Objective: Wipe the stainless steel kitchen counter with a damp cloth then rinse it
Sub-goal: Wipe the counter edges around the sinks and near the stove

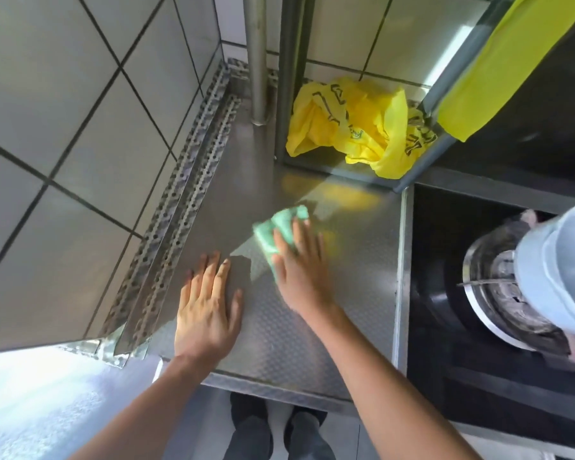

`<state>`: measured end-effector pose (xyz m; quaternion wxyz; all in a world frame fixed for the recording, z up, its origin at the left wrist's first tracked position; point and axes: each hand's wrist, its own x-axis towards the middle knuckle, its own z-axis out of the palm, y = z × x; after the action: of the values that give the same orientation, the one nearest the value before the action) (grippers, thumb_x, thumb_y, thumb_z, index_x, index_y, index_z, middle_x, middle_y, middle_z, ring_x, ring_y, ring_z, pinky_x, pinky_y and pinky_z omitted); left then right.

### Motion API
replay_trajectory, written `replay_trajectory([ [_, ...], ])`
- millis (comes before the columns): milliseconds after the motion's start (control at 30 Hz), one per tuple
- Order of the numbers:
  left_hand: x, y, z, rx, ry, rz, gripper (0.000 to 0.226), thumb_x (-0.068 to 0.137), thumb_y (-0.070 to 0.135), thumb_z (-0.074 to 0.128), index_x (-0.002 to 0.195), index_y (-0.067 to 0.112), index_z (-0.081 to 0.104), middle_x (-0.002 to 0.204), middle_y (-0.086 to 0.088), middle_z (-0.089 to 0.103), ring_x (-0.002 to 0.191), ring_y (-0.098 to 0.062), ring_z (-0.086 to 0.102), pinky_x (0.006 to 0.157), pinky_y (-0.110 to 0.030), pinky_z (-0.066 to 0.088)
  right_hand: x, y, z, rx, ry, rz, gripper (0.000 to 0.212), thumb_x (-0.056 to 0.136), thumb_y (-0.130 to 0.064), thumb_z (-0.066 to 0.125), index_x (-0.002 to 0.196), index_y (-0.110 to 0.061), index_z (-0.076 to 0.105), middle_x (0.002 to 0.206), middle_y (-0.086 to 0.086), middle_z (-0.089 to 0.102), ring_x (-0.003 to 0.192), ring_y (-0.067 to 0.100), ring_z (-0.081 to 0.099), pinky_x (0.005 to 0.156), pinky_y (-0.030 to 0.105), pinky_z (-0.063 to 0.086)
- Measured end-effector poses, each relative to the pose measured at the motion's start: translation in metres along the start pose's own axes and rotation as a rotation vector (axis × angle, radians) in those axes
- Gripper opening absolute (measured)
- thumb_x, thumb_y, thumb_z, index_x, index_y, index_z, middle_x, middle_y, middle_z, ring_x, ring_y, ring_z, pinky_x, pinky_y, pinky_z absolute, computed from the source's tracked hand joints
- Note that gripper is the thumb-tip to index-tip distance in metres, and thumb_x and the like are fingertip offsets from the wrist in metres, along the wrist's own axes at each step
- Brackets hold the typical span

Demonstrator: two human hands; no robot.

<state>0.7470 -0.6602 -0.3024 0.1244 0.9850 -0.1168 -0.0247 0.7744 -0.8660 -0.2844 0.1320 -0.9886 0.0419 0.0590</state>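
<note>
The stainless steel counter (pixel 339 323) fills the middle of the head view, with a textured top. My right hand (pixel 301 270) presses flat on a folded green cloth (pixel 279 230) near the counter's centre; the cloth sticks out past my fingertips toward the back. My left hand (pixel 208 303) lies flat on the steel to the left of it, fingers spread, holding nothing. Both hands touch the surface and are a short gap apart.
A crumpled yellow plastic bag (pixel 349 124) sits at the back inside a metal rack frame (pixel 289 94). A black stove (pixel 445 247) with a steel burner ring and a white pot (pixel 558 270) borders the right edge. Tiled wall (pixel 63 144) and a perforated strip run along the left.
</note>
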Motion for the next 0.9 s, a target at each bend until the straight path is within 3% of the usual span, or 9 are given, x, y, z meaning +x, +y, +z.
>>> replay_trajectory([
  [100,0.0,0.001,-0.002,0.004,-0.019,-0.01,0.063,0.104,0.046,0.036,0.158,0.013,0.036,0.171,-0.004,0.026,0.161,-0.024,0.016,0.13,-0.049,0.019,-0.056,0.031,0.003,-0.044,-0.054,-0.201,0.052,0.106,-0.039,0.04,0.155,-0.023,0.039,0.168,0.012,0.023,0.157,0.031,0.017,0.125,0.053,0.021],
  [167,0.001,0.001,-0.002,0.0,-0.021,-0.01,0.063,0.104,0.046,0.037,0.158,0.013,0.037,0.171,-0.005,0.025,0.161,-0.024,0.016,0.129,-0.05,0.019,-0.077,0.071,-0.006,-0.134,-0.092,-0.21,0.055,0.108,-0.044,0.032,0.159,-0.025,0.029,0.169,0.011,0.016,0.158,0.029,0.012,0.126,0.052,0.02],
  [333,0.001,0.0,0.001,0.0,-0.033,-0.015,0.065,0.104,0.047,0.035,0.159,0.013,0.035,0.172,-0.004,0.022,0.162,-0.022,0.01,0.13,-0.05,0.017,-0.026,0.136,-0.038,-0.186,-0.039,0.137,0.058,0.108,-0.041,0.024,0.16,-0.017,0.028,0.167,0.021,0.018,0.156,0.035,0.015,0.127,0.053,0.016],
  [467,0.002,-0.002,0.003,0.006,-0.035,-0.014,0.066,0.103,0.049,0.035,0.16,0.015,0.033,0.172,-0.003,0.02,0.163,-0.02,0.009,0.13,-0.05,0.016,0.054,0.091,-0.036,-0.061,0.064,0.419,0.058,0.107,-0.041,0.03,0.161,-0.021,0.023,0.168,0.023,0.012,0.156,0.041,0.009,0.126,0.054,0.01],
  [533,0.002,-0.002,0.003,0.013,-0.028,-0.018,0.065,0.103,0.047,0.037,0.159,0.014,0.035,0.171,-0.004,0.023,0.162,-0.021,0.013,0.13,-0.05,0.018,0.069,0.05,-0.025,0.017,0.108,0.358,0.054,0.106,-0.038,0.036,0.158,-0.022,0.033,0.167,0.023,0.017,0.154,0.044,0.013,0.126,0.054,0.01],
  [600,0.002,-0.002,0.003,0.013,-0.016,-0.013,0.064,0.103,0.045,0.04,0.157,0.012,0.038,0.17,-0.004,0.026,0.161,-0.023,0.016,0.129,-0.05,0.019,0.058,0.016,-0.01,0.036,0.127,0.137,0.05,0.103,-0.034,0.044,0.15,-0.018,0.048,0.163,0.024,0.027,0.152,0.047,0.021,0.124,0.056,0.018],
  [733,0.001,-0.002,0.004,-0.009,-0.001,-0.014,0.063,0.102,0.045,0.043,0.157,0.015,0.038,0.17,-0.002,0.026,0.161,-0.021,0.016,0.129,-0.05,0.021,-0.003,0.038,-0.002,-0.041,0.023,-0.276,0.05,0.107,-0.037,0.038,0.155,-0.022,0.04,0.167,0.016,0.025,0.156,0.035,0.015,0.126,0.05,0.018],
  [833,0.001,-0.002,0.005,-0.014,-0.002,-0.014,0.063,0.103,0.046,0.041,0.158,0.015,0.037,0.171,-0.001,0.024,0.162,-0.018,0.011,0.13,-0.049,0.018,-0.016,0.096,-0.019,-0.131,0.007,-0.267,0.055,0.107,-0.043,0.032,0.159,-0.023,0.031,0.169,0.014,0.017,0.157,0.031,0.012,0.126,0.05,0.019],
  [900,0.001,-0.002,0.006,-0.002,-0.009,-0.017,0.064,0.103,0.046,0.04,0.159,0.016,0.035,0.172,-0.001,0.023,0.162,-0.018,0.01,0.131,-0.047,0.015,0.004,0.108,-0.026,-0.114,0.044,-0.112,0.055,0.105,-0.039,0.037,0.156,-0.018,0.038,0.167,0.018,0.022,0.156,0.035,0.018,0.124,0.052,0.024],
])
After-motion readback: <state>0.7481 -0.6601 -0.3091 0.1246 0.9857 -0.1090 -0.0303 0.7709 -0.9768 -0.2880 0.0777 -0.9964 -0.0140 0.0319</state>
